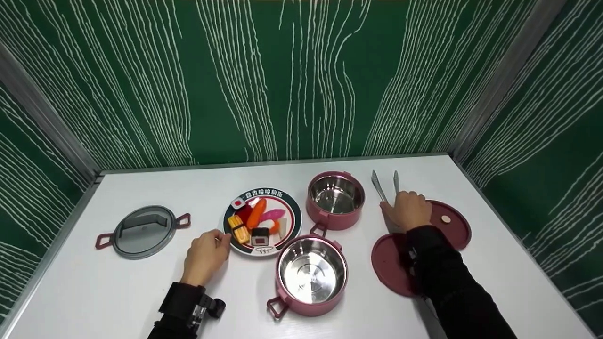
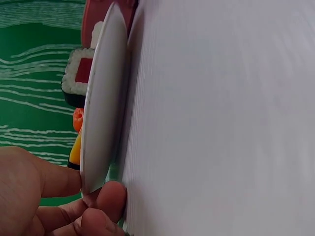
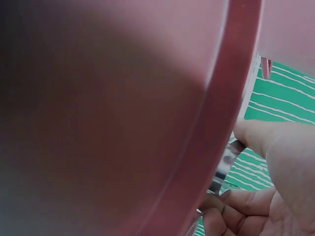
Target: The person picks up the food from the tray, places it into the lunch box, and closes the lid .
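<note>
My left hand [image 1: 207, 256] pinches the left rim of a round plate [image 1: 296, 214]. In the left wrist view the thumb lies over the plate's edge [image 2: 106, 98] and fingertips curl beneath it. Toy food lies on the plate: a carrot [image 1: 256, 213], a yellow sushi piece [image 1: 239, 230], a dark sushi roll [image 1: 260, 237] and other pieces. Metal tongs [image 1: 378, 184] lie at the back right, arms spread away from me, and my right hand [image 1: 409, 211] grips their near end. The right wrist view shows metal [image 3: 224, 164] between thumb and fingers, partly hidden by a red lid [image 3: 231, 73].
Two pink pots, one behind [image 1: 310, 202] and one in front [image 1: 308, 308], stand right of the plate. A grey lid [image 1: 143, 240] with red handles lies at left. Two dark red lids, one near [image 1: 388, 263] and one farther [image 1: 457, 223], lie under and beside the right forearm.
</note>
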Tool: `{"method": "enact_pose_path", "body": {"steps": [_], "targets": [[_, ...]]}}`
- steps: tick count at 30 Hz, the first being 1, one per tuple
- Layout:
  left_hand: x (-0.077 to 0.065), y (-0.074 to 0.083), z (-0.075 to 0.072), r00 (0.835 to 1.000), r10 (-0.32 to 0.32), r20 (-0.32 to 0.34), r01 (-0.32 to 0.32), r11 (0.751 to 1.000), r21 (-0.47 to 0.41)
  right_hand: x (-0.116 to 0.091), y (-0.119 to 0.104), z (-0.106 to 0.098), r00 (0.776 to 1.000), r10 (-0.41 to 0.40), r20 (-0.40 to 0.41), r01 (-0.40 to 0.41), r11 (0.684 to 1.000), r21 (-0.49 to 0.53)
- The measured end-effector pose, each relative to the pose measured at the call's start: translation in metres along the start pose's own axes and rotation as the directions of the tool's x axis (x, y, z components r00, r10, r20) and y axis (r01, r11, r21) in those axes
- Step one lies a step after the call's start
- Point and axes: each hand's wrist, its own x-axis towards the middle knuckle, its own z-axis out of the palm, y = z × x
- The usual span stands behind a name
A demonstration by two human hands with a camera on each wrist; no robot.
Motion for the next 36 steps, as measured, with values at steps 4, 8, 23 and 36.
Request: {"method": "enact_pose_path", "body": {"steps": [4,8,23,36], "targets": [[0.002,0.000,0.002,1.000,-0.017,0.013,0.017,1.000,-0.014,0.001,0.000,0.001,1.000,-0.007,-0.001,0.007,1.000,-0.004],[0.002,0.000,0.002,1.000,-0.022,0.022,0.023,1.000,-0.017,0.001,0.001,0.001,1.000,-0.008,-0.003,0.008,1.000,0.006],[-0.001,0.000,0.001,1.000,-0.017,0.011,0.018,1.000,-0.025,-0.002,-0.005,-0.009,1.000,0.007,0.019,-0.009,0.997,0.081],[0.000,-0.001,0.002,1.000,-0.024,0.017,0.024,1.000,-0.010,-0.003,-0.004,-0.010,1.000,-0.012,0.015,0.010,0.990,0.142]]}}
